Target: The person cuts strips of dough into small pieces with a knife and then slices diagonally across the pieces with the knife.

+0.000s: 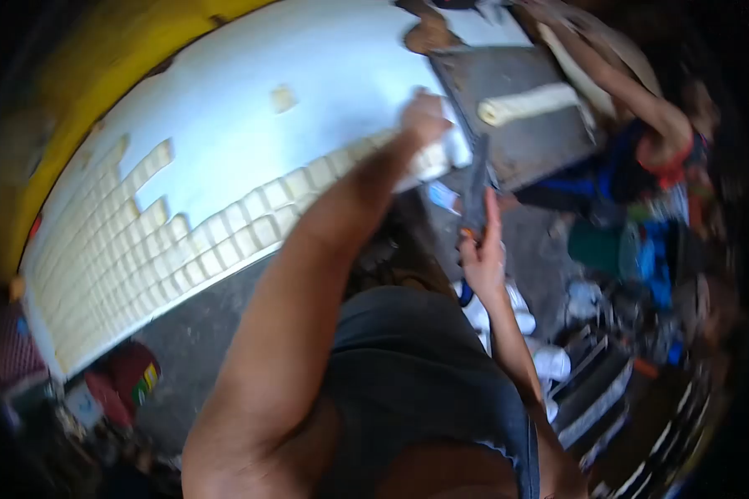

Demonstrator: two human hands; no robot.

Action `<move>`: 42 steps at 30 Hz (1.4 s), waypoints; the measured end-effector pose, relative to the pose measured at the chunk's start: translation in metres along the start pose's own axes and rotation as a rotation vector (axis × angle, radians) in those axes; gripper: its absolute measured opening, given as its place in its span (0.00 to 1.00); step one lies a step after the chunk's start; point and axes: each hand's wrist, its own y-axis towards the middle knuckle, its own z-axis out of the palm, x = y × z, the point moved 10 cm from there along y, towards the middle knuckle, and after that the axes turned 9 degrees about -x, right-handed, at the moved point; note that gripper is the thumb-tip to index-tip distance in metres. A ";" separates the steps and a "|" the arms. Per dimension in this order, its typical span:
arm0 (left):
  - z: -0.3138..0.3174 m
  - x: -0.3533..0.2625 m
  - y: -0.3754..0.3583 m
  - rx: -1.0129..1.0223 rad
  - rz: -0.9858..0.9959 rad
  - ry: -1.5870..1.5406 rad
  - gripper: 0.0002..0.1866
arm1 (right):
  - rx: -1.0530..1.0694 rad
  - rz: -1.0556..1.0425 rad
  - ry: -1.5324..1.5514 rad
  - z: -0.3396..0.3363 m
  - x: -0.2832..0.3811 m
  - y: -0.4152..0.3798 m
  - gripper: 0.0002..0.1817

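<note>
My right hand is closed round the handle of a long knife, whose broad dark blade points up and away past the table's corner. My left hand, smeared by motion, is stretched over the right end of the white table. Close below it, the nearest row of cut dough pieces runs along the table's front edge. More pieces stand in tight rows across the left end, and a single dough piece sits apart near the middle.
A rolled length of dough lies on a dark board beyond the knife. Another person's arm reaches in at the right. A dark red bucket stands below the table's left end; a green bucket is at the right.
</note>
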 end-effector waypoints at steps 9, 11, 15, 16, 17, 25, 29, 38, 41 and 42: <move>-0.146 0.152 -0.137 -0.559 -0.956 -1.236 0.06 | 0.071 -0.157 0.072 0.020 0.007 0.057 0.42; -0.173 0.194 -0.190 -0.539 -1.120 -1.078 0.08 | 0.148 -0.124 0.066 0.040 -0.017 0.071 0.43; -0.216 0.209 -0.232 -0.778 -1.076 -1.033 0.09 | 0.333 -0.217 0.027 0.086 0.037 0.092 0.43; -0.212 0.210 -0.236 -0.747 -1.128 -1.004 0.10 | 0.333 -0.300 0.046 0.096 0.055 0.098 0.42; -0.209 0.211 -0.243 -0.715 -1.185 -0.973 0.11 | 0.337 -0.380 0.069 0.107 0.071 0.104 0.42; -0.199 0.252 -0.177 -0.571 -0.862 -0.122 0.19 | 0.593 -0.127 0.357 0.173 0.132 0.123 0.43; -0.202 0.228 -0.184 -0.210 -0.959 -0.540 0.22 | 0.524 -0.257 0.413 0.151 0.114 0.120 0.41; -0.159 0.199 -0.213 0.046 -0.995 -0.777 0.16 | 0.574 -0.087 0.391 0.157 0.078 0.100 0.40; -0.154 0.197 -0.214 0.069 -0.973 -0.731 0.17 | 0.586 -0.079 0.353 0.157 0.079 0.097 0.40; -0.154 0.195 -0.211 0.070 -0.939 -0.700 0.17 | 0.575 -0.080 0.328 0.155 0.079 0.096 0.40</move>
